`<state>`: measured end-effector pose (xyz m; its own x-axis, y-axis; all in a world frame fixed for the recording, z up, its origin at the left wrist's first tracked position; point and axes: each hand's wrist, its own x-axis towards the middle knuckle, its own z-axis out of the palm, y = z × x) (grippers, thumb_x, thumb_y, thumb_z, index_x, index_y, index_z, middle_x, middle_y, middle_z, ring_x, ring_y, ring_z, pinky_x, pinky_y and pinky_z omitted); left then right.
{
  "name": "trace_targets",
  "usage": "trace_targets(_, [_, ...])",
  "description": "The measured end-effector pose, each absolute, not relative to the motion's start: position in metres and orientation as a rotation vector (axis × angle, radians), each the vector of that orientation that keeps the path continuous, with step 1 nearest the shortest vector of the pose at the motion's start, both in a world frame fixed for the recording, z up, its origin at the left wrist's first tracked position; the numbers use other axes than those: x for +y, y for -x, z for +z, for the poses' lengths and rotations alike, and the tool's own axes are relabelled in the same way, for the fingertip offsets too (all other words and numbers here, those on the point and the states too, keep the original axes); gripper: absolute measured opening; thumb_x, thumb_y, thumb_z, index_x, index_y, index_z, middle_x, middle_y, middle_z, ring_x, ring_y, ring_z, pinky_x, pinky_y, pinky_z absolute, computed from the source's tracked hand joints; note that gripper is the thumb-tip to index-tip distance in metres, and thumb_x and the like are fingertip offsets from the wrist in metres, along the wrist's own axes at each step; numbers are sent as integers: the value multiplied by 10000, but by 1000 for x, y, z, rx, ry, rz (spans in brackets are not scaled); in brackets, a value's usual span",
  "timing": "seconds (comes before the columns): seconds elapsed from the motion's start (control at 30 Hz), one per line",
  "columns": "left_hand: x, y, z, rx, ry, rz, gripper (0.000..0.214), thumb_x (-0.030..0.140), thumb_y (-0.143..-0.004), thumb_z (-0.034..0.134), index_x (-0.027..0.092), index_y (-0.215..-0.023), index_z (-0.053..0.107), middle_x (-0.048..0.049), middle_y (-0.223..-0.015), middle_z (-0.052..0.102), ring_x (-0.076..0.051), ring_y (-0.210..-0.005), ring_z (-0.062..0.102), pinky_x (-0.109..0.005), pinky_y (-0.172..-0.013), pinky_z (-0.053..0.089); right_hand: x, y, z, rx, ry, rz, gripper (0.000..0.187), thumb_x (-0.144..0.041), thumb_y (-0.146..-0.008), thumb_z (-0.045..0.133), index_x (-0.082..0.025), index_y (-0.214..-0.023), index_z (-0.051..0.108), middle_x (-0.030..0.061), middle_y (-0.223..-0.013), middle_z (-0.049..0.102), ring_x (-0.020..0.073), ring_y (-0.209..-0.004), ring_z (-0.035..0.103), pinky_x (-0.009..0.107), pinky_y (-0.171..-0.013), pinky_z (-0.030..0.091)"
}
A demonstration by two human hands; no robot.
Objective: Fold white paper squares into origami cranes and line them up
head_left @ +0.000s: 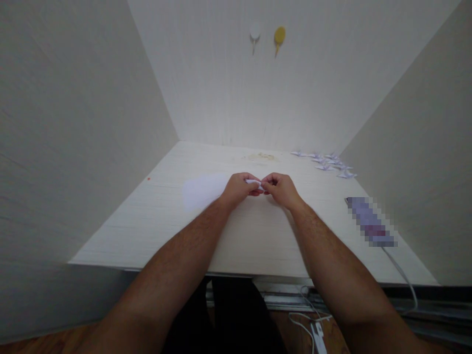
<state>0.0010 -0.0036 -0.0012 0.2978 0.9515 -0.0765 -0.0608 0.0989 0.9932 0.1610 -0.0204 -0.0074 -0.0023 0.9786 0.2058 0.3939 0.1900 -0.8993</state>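
A small folded piece of white paper (pixel 254 183) is held between my two hands, above the middle of the white table. My left hand (pixel 241 188) pinches its left part between thumb and fingers. At the right end, the thumb and fingertips of my right hand (pixel 279 187) close on the paper, and the hands nearly touch. Fingers cover much of the paper, so its full shape is hidden. White paper sheets (pixel 202 191) lie flat on the table, just left of my left hand.
Several folded white paper figures (pixel 326 162) sit at the back right. A blurred-out flat device (pixel 370 221) with a white cable (pixel 400 270) lies near the right wall. Two hooks, one white (pixel 254 33) and one yellow (pixel 280 35), are on the back wall. A power strip (pixel 318 337) lies below.
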Motion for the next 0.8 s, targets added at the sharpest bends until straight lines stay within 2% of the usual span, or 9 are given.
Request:
trace_targets(0.4, [-2,-4,-2,1049,-1321,1014,63,122,-719,694,117,-759,646,-44,-596,673,-164,-596,691,-255,-602,554,-22,-156,-8,-1462,1336,899,134,-286,-739,679,-174,-726,607,-6,-609,650,115,-510,607,243,-509,506])
trace_targets(0.63, [2,-2,-5,991,-1299,1096,74,162,-729,690,125,-775,646,-51,-662,699,-149,-602,684,-251,-600,555,-23,-156,-4,-1269,1205,1095,141,-288,-683,714,-178,-753,661,15,-716,704,137,-634,663,268,-568,561])
trace_targets(0.8, [0,-1,-4,947,-1285,1132,94,176,-727,694,114,-784,653,-54,-679,701,-144,-602,680,-263,-624,564,-25,-155,-2,-1223,1171,1111,181,-298,-640,761,-171,-736,675,21,-711,708,140,-643,663,269,-580,560])
